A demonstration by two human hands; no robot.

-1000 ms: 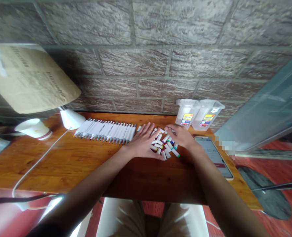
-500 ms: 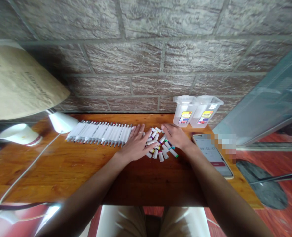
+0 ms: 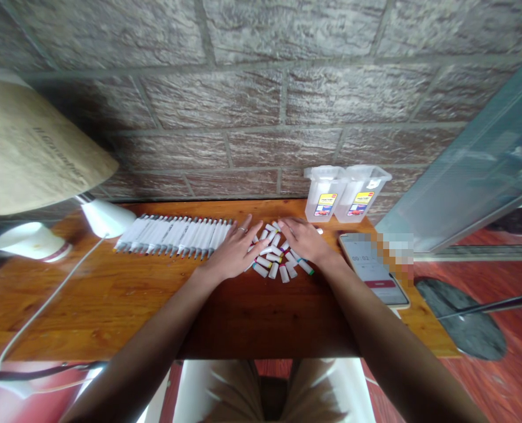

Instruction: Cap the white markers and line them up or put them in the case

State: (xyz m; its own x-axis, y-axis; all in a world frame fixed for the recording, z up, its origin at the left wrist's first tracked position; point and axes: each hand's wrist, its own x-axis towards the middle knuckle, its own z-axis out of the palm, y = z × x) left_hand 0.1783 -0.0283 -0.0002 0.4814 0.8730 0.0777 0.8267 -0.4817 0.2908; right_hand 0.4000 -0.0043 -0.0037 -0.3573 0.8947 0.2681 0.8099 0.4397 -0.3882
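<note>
Two hands, L hand (image 3: pixel 228 254) & R hand (image 3: pixel 304 239), lie palm down on opposite sides of a loose heap of short white caps (image 3: pixel 273 257) w/ coloured ends, approx. mid-way along the wooden table (image 3: pixel 111 311). L: fingers spread, thumb out over the heap, nothing clasped; fingertips near the R end of a row of white markers (image 3: pixel 177 236). R: fingers bent, tips at the heap's far edge; can't tell if they pinch a cap. The facing hands prob. hem in the caps, which look apt to roll. Markers lie side by side, prob. so each barrel props its neighbour. Clear plastic bins (image 3: pixel 325 191) stand by the brick wall (image 3: pixel 252 117), labels outward, presumably out of the arms' way. Phone (image 3: pixel 371 267), face up (part obscured), shows digits; likely placed for reading at a glance. Lamp (image 3: pixel 104 218) & paper cup (image 3: pixel 27 242): far L, well apart from the heap.
</note>
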